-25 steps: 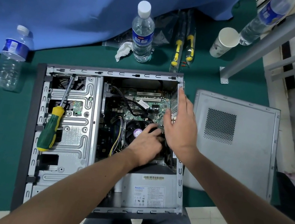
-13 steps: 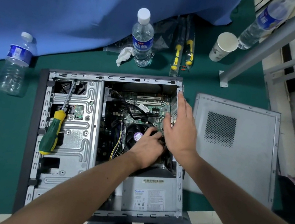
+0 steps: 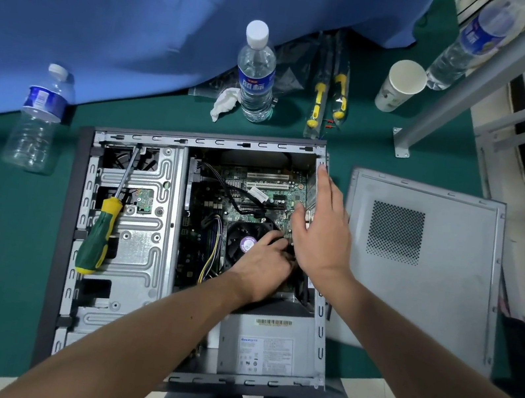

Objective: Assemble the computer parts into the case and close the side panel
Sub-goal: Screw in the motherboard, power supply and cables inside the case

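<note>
The computer case lies open on the green floor; the side panel lies just right of it. The left hand reaches inside beside the fan, fingertips hidden, grip unclear. The right hand, fingers straight, rests along the case's right wall.

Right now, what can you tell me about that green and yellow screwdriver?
The screwdriver has a chunky green handle with yellow bands at each end, probably plastic, and a thin silvery metal shaft. It lies flat and slanted on the grey metal drive cage in the left part of the open computer case, handle nearer the person, tip pointing away toward the case's far edge. Neither hand touches it.
</note>
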A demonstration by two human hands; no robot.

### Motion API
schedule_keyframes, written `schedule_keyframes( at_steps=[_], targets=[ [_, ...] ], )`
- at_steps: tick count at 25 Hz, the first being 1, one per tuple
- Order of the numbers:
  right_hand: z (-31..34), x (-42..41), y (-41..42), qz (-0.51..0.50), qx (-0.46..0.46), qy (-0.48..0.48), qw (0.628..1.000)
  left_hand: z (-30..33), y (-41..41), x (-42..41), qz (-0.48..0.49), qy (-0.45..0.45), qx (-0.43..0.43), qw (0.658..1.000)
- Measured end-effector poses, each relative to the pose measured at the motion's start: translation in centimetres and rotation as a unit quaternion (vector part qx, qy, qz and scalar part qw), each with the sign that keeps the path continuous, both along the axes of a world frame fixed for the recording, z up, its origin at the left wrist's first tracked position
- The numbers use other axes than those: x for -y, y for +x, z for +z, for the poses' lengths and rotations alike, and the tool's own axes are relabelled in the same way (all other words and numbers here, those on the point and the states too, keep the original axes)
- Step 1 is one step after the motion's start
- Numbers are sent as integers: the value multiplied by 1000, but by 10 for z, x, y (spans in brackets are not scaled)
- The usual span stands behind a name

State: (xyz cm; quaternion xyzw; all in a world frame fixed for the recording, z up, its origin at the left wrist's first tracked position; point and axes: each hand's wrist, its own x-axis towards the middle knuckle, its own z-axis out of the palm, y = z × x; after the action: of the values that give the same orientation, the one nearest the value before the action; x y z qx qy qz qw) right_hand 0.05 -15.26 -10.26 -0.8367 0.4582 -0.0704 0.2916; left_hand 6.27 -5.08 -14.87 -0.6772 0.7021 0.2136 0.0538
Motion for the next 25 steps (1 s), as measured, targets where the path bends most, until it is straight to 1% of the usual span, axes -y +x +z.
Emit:
schedule_keyframes(
  at_steps=[8, 11, 17, 21, 23, 25],
  targets=[
    [-2, 0, 0, 0, 3, 1, 1000, 2, -3, 6, 39, -5, -34, 999],
    [-3, 0, 1, -1, -4, -1, 1000, 4, -2, 7, 35, 0, -37, 999],
    [-1, -1, 0, 1, -7, -2, 1000, 9, -4, 8, 17, 34, -7, 999],
    [1, -1, 0, 0, -12, -1, 1000, 23, -4, 6, -1, 47, 20, 999],
    [2, -1, 1, 1, -11, 1, 1000, 36, 3, -7, 4, 17, 1, 1000],
    [3, -1, 1, 1, -10, 4, 1000, 51, 16, -29, 58, -67, -54, 995]
  ],
)
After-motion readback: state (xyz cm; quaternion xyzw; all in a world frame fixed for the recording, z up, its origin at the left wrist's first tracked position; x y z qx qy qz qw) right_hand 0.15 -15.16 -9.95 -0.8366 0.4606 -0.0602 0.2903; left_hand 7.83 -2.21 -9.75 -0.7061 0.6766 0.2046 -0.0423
